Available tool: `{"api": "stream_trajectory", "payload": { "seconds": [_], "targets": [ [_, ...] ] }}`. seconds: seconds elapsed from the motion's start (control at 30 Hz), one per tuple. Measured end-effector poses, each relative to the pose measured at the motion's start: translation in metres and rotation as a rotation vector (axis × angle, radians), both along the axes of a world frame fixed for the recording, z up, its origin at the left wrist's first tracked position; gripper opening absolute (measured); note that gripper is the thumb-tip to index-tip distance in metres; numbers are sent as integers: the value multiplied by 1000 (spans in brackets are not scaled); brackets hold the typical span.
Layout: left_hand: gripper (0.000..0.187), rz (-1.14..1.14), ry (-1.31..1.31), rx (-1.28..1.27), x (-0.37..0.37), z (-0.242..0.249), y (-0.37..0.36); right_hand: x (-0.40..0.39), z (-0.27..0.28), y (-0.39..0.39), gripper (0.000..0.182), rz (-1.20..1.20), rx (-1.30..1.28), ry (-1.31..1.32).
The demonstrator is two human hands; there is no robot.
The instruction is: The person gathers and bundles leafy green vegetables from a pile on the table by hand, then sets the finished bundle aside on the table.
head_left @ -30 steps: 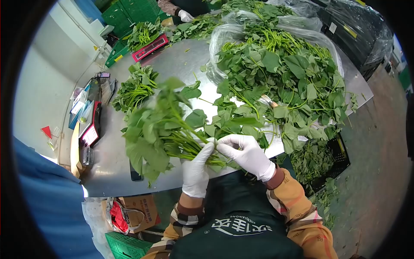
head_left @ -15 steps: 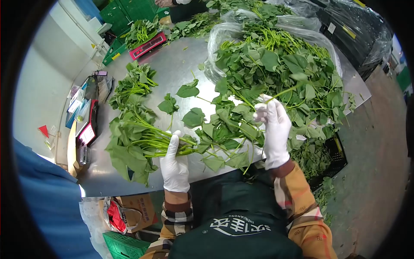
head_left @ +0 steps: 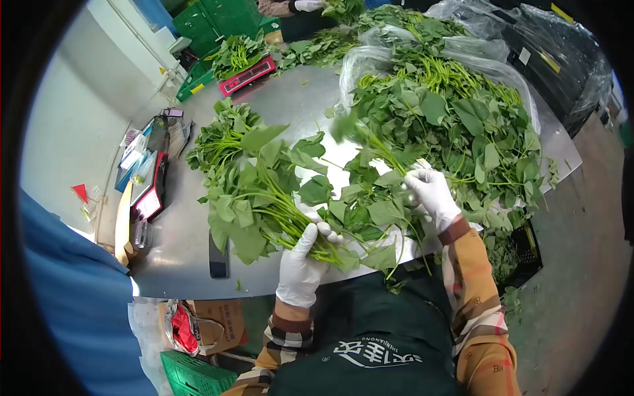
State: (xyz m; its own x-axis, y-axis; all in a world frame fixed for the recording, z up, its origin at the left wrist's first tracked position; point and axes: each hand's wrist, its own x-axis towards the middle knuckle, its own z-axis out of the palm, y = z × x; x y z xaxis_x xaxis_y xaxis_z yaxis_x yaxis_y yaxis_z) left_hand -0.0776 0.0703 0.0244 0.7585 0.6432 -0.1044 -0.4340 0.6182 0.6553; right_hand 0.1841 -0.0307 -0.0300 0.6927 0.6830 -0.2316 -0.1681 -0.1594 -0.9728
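Observation:
My left hand, in a white glove, is closed around the stems of a bunch of sweet potato greens, whose broad leaves fan out to the upper left. To its right, my gloved right hand pinches a leafy stem that points up and left, its leaf end smeared by motion. Loose leafy stems lie between the two hands. Just beyond my right hand rises a large heap of greens on clear plastic. Another bunch rests behind the held one, partly overlapped by it.
A red scale carrying greens stands at the back of the metal table. A dark flat phone-like object lies near the front edge. Papers and a red-edged tray sit at left. Another person's gloved hand is at the far side.
My left hand has moved right with the bunch, uncovering the phone-like object. The stem in my right hand pointed right before and now points up and left. The camera view has shifted slightly.

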Motion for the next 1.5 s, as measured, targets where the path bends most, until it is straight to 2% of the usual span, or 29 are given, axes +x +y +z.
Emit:
{"api": "stream_trajectory", "payload": {
  "seconds": [0.17,0.23,0.27,0.37,0.4,0.5,0.53,0.63,0.67,0.77,0.8,0.9,0.93,1.03,1.07,1.17,1.2,1.23,1.3,1.37,1.43,1.5],
  "targets": [
    [19,31,-19,-25,7,-14,3,-53,39,-12,24,243,214,175],
    [19,96,138,23,15,-4,-5,-75,44,-13,25,329,269,222],
    [20,131,218,47,17,-1,-9,-84,48,-14,24,373,250,218],
    [19,104,195,162,16,-8,-10,-97,40,-13,25,576,148,212],
    [20,124,267,173,16,-11,-8,-101,41,-13,26,605,117,221],
    [21,204,353,236,17,-3,-16,-107,38,-12,28,537,92,-114],
    [23,223,302,293,14,-16,-15,-111,44,-14,31,468,136,-173],
    [25,215,299,300,12,-18,-17,-117,52,-14,30,417,158,-202],
    [30,193,343,237,12,-13,-18,-122,52,-14,25,343,174,-132],
    [33,224,279,181,15,-11,-19,-118,57,-12,24,277,65,-220],
    [36,146,273,239,12,-13,-16,-118,53,-11,27,229,231,-93],
    [35,162,340,264,11,-17,-19,-121,59,-9,19,196,294,-42],
    [34,108,344,296,11,-13,-21,-121,63,-11,18,214,254,-160],
    [31,118,375,311,10,-18,-21,-124,57,-13,16,223,358,-111],
    [31,141,347,269,11,-19,-21,-132,55,-12,13,129,286,-199],
    [32,201,267,122,14,-20,-22,-133,53,-6,18,-7,354,-1168],
    [31,210,244,59,14,-21,-25,-134,53,-7,28,12,339,-1201],
    [30,218,221,-4,13,-21,-27,-132,51,-7,31,55,340,-1227],
    [26,209,232,-135,10,-23,-23,-132,59,-13,29,171,339,-1219],
    [25,186,208,-294,8,-19,-13,-135,53,-15,24,180,432,-1105],
    [23,313,165,-246,9,-2,-3,-138,47,-23,15,112,509,-746],
    [22,397,129,-1,2,-8,15,-139,35,-35,10,-75,306,-331]
  ]
}}
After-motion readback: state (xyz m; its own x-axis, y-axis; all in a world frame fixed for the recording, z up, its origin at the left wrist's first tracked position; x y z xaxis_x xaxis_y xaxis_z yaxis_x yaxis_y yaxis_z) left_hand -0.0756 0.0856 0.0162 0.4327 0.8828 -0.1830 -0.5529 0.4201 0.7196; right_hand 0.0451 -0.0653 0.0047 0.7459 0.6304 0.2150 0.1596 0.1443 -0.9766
